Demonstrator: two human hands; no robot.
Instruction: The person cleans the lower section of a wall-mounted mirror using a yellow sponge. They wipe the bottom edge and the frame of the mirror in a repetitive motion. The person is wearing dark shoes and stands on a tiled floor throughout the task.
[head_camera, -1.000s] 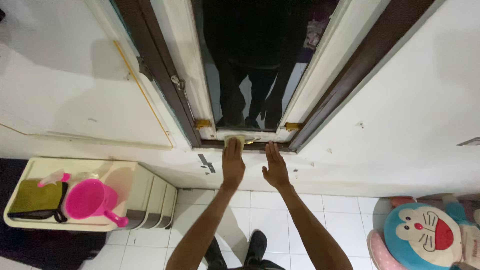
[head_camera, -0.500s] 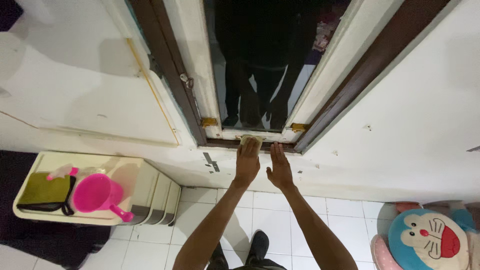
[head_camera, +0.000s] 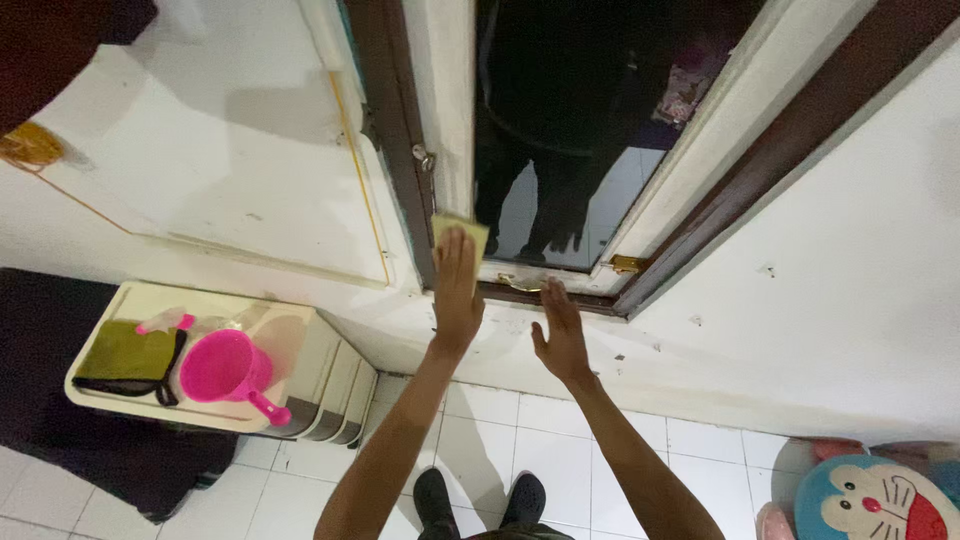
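Left hand (head_camera: 456, 290) is up on the mirror (head_camera: 560, 130), fingers stretched flat & pressing a yellow cloth (head_camera: 461, 232) onto the glass at the bottom-left corner, right by the dark wooden frame (head_camera: 392, 150). Cloth sits under the fingertips, only its top edge peeking out. Right hand (head_camera: 560, 335) is open too, fingers spread, holding nothing, palm flat on the white wall (head_camera: 800, 290) just below the frame's lower edge, near the left hand but apart from it. Mirror shows a dark standing reflection, legs & feet. Small brass clip (head_camera: 627, 264) at bottom-right corner of the frame. Down left: a cream plastic drawer unit (head_camera: 330, 375) w/ a pink scoop (head_camera: 228, 367), a green cloth (head_camera: 120, 350) & a pink spray bottle (head_camera: 165, 321) on top. White tiled floor (head_camera: 480, 445); blue cartoon-cat cushion (head_camera: 870, 500) bottom right.
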